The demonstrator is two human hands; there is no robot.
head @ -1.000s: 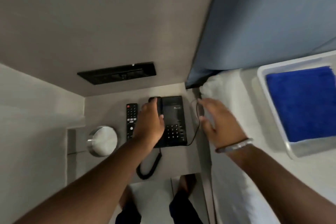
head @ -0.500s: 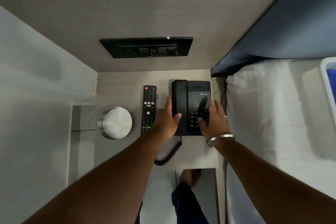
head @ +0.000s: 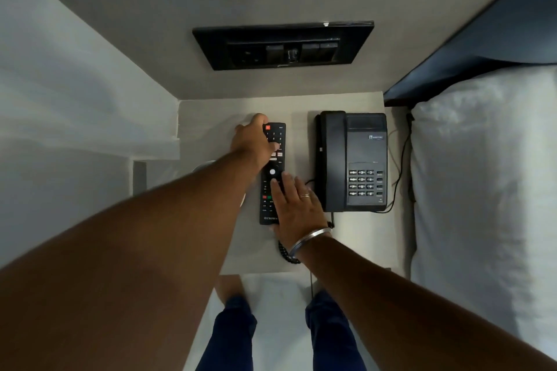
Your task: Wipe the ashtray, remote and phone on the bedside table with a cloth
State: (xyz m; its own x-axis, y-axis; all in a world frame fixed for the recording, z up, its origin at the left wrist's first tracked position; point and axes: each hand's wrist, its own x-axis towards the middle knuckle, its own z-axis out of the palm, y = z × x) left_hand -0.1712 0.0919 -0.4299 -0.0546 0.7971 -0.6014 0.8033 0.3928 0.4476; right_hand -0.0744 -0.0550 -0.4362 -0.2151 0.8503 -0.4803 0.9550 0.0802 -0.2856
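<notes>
Lying flat on the bedside table (head: 355, 238), the remote (head: 272, 187) is gripped at its top by the left hand (head: 252, 141) and steadied by the open right hand (head: 294, 208), likely for squaring beside the phone (head: 351, 159)

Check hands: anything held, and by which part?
Both are on the remote. Left hand grips its far end; right hand lies flat on its near end. It rests on the table, not lifted.

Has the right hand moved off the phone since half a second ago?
Yes. The right hand has gone left, off the phone keypad, and now lies on the lower end of the remote.
</notes>
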